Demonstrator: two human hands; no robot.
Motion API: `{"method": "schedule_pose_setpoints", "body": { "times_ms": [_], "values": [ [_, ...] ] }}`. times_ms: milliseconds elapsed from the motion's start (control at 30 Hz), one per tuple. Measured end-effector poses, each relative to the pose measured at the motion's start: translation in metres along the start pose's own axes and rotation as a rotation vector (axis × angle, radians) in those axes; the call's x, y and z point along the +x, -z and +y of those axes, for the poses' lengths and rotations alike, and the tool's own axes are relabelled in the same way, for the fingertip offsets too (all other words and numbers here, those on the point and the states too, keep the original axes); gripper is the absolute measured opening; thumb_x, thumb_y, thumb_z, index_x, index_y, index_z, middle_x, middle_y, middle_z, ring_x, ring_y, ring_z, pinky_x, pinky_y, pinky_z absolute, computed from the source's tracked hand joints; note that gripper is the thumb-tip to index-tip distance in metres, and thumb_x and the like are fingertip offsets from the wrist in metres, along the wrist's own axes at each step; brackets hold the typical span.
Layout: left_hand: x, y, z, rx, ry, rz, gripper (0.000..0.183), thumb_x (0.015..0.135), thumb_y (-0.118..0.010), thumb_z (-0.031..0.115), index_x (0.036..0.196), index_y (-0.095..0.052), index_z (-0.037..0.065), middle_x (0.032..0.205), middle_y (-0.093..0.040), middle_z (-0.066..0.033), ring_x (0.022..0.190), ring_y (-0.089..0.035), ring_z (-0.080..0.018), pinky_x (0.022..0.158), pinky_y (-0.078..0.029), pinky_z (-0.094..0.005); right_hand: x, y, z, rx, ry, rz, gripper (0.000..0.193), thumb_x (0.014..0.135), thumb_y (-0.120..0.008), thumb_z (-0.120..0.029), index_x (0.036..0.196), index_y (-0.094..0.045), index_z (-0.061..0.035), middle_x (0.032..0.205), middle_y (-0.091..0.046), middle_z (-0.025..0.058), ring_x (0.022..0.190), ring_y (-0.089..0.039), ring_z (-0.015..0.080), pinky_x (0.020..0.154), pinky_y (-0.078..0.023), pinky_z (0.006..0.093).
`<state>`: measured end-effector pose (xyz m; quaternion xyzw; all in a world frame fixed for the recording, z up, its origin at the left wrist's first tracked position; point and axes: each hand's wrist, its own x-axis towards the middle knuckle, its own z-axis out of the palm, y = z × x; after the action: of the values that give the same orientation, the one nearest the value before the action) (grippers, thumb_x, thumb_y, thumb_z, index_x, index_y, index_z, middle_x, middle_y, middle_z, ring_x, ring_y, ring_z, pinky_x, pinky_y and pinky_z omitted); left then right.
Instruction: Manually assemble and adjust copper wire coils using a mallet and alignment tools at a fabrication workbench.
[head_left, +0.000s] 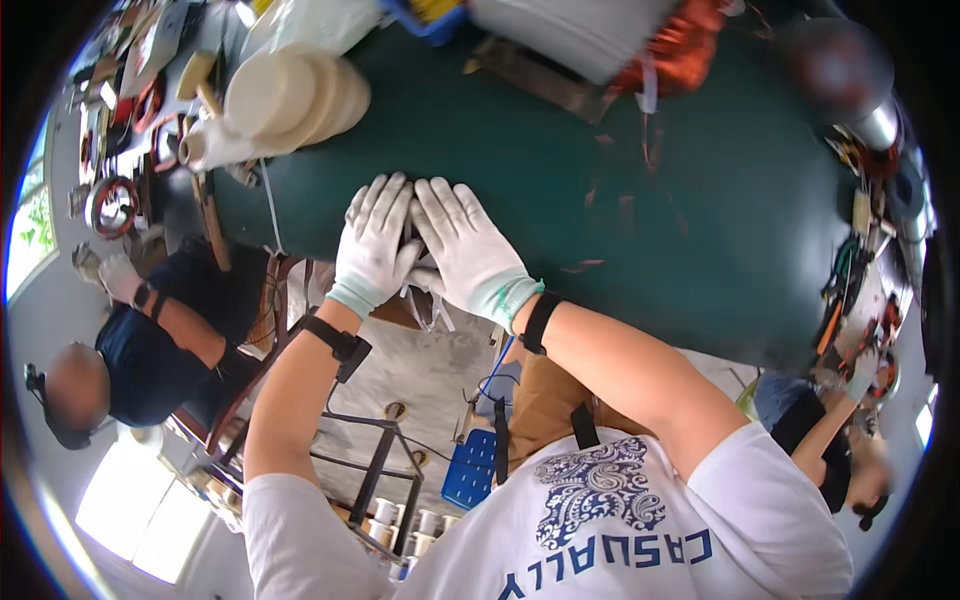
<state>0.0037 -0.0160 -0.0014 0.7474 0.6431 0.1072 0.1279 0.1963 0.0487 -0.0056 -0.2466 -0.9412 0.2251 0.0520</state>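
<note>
Both my hands wear white gloves with pale green cuffs and rest side by side at the near edge of the dark green table. My left hand lies flat, its fingers stretched away from me. Beside it my right hand is flat too, fingers extended and slanting toward the left one. A narrow dark piece shows in the gap between the hands; its kind is hidden under the gloves. Just below the table edge, thin white strips hang near my thumbs.
Cream rolls and a mallet stand at the far left. A grey box and red-orange foil-like material lie at the back. Hand tools line the right edge. One person works at left, another at right.
</note>
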Motion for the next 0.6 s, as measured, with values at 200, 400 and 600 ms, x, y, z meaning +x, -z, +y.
{"method": "schedule_pose_setpoints", "body": {
  "times_ms": [200,400,600],
  "values": [
    [-0.074,0.014,-0.064,0.085,0.163,0.075,0.066,0.085,-0.06,0.02,0.146,-0.049,-0.001,0.154,-0.048,-0.0209,0.145,-0.041,-0.0418,0.121,-0.029,-0.0551,0.068,-0.028,-0.06,-0.086,0.146,-0.131,0.085,0.101,-0.045,-0.059,0.159,-0.032,0.0015,0.169,-0.026,0.0184,0.157,-0.021,0.0338,0.129,-0.011,0.0481],
    [-0.136,0.0,-0.064,0.185,0.394,0.209,0.063,0.087,-0.063,0.015,0.145,-0.048,-0.001,0.154,-0.047,-0.022,0.142,-0.042,-0.0448,0.12,-0.03,-0.0562,0.078,-0.047,-0.078,-0.091,0.497,-0.179,0.076,0.098,-0.054,-0.05,0.155,-0.043,-0.0007,0.167,-0.03,0.0165,0.156,-0.025,0.0319,0.129,-0.013,0.0491],
    [-0.152,0.007,-0.032,0.184,0.596,0.231,0.065,0.087,-0.064,0.011,0.148,-0.046,-0.001,0.154,-0.046,-0.0224,0.144,-0.041,-0.0421,0.119,-0.032,-0.0553,0.024,0.011,-0.031,0.458,0.263,0.086,0.059,0.09,-0.067,-0.03,0.143,-0.057,-0.0066,0.156,-0.047,0.017,0.149,-0.039,0.037,0.125,-0.023,0.054]
  ]
}}
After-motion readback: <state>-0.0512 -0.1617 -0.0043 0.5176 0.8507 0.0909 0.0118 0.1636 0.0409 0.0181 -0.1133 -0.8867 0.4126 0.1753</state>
